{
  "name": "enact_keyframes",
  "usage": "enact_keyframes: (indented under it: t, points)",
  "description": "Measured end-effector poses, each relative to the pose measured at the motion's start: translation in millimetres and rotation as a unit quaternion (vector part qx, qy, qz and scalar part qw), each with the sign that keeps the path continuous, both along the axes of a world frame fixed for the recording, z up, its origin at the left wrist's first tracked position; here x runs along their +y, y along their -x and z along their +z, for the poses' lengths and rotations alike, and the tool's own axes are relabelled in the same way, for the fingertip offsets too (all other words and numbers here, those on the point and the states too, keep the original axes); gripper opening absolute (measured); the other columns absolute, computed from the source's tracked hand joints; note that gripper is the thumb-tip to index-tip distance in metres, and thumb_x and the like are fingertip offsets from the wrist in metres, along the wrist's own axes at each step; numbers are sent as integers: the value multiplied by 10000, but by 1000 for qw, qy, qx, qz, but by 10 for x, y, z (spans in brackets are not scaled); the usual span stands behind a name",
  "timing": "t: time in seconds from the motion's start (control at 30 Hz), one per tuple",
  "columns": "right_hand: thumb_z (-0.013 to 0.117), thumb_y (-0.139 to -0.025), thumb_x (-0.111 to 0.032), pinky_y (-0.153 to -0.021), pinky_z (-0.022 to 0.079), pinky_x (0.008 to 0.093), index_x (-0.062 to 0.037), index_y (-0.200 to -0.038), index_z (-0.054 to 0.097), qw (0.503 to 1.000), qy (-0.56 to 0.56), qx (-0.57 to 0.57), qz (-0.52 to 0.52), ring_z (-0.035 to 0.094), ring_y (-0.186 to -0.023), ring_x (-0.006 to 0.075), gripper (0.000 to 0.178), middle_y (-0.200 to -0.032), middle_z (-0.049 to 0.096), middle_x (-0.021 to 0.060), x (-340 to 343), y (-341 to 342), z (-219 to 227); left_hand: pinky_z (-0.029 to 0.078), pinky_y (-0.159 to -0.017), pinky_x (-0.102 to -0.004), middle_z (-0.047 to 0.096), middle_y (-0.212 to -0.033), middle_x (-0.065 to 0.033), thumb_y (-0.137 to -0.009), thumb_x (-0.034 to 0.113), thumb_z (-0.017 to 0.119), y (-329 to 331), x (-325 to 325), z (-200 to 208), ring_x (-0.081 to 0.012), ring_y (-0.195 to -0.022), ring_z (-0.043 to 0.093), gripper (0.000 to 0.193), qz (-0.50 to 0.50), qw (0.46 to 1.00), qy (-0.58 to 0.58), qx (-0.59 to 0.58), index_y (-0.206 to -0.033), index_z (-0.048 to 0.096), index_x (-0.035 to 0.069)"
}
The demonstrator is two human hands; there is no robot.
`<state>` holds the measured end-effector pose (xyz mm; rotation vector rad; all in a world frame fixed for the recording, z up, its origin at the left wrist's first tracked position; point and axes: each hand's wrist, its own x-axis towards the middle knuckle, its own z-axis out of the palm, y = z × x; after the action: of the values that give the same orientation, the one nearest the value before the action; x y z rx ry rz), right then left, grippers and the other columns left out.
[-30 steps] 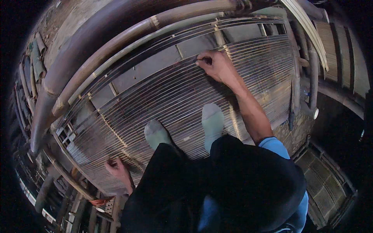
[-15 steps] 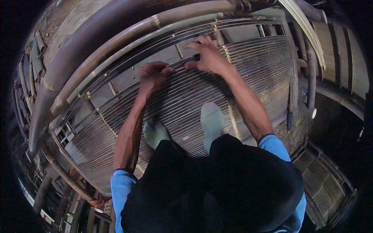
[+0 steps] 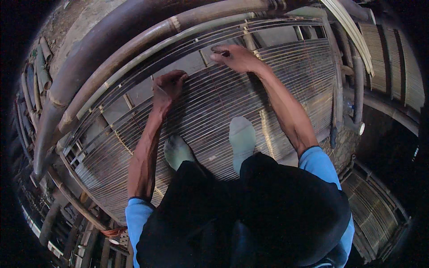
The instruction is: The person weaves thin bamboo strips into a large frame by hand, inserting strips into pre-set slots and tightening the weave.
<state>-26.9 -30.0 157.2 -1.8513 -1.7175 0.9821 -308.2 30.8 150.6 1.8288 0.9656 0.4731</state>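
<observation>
A wide panel of thin, pale strips (image 3: pixel 295 67), probably split bamboo, lies in rows under me inside a frame. My left hand (image 3: pixel 169 87) is at the panel's far edge, with thumb and fingers drawn together. To its right and slightly farther off, my right hand (image 3: pixel 235 58) is closed in a pinch over the same edge. What either hand holds, if anything, is too small to make out. A thin reddish line (image 3: pixel 217 85), like a thread, crosses the strips between my hands. My feet, in pale socks (image 3: pixel 242 136), rest on the panel.
Thick bamboo poles (image 3: pixel 174 27) curve across the far side. A bundle of pale strips (image 3: pixel 353 33) hangs at the far right beside stacked slatted panels (image 3: pixel 389 58). Cut bamboo lengths (image 3: pixel 42 58) lie at the left. A smaller framed panel (image 3: pixel 371 210) is at the lower right.
My hands have moved apart: the left a little to the left, the right a little left and farther off. The right hand's spread fingers have drawn together.
</observation>
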Motion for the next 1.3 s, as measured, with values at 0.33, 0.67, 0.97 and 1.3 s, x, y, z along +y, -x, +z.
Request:
enact_keyframes:
  t: [0.33, 0.67, 0.97, 1.3]
  points:
    - [466, -963, -644, -977, 472, 411, -70, -1122, 720, 980, 151, 129, 30, 649, -1098, 293, 648, -1110, 723, 137, 226, -32, -108, 553, -741, -395, 680, -901, -154, -857, 0, 581, -7, -154, 117, -345, -792, 668, 354, -1, 987, -157, 30, -1192, 662, 81]
    - [477, -950, -661, -996, 464, 403, -101, -1205, 702, 983, 159, 83, 30, 648, -1109, 282, 655, -1178, 710, 120, 200, -9, -88, 466, -694, -454, 585, -784, -207, -944, 107, 564, 406, -553, 639, -388, -711, 579, 219, 52, 991, -70, 99, -1112, 664, 8]
    - [504, -936, -644, -999, 460, 420, -120, -1240, 682, 988, 149, 30, 34, 628, -1144, 312, 632, -1226, 685, 140, 209, 13, -92, 417, -693, -320, 518, -778, -96, -953, 111, 610, 897, -845, 1603, -196, -745, 500, 173, 14, 985, 141, 100, -869, 689, -17]
    - [552, -927, -604, -991, 464, 439, -87, -1216, 691, 986, 161, 6, 36, 625, -1138, 330, 609, -1205, 680, 182, 199, 110, 147, 440, -875, -371, 534, -972, -134, -967, 207, 604, 1731, -1124, 2376, -259, -927, 550, 297, 52, 972, 228, -10, -734, 620, 24]
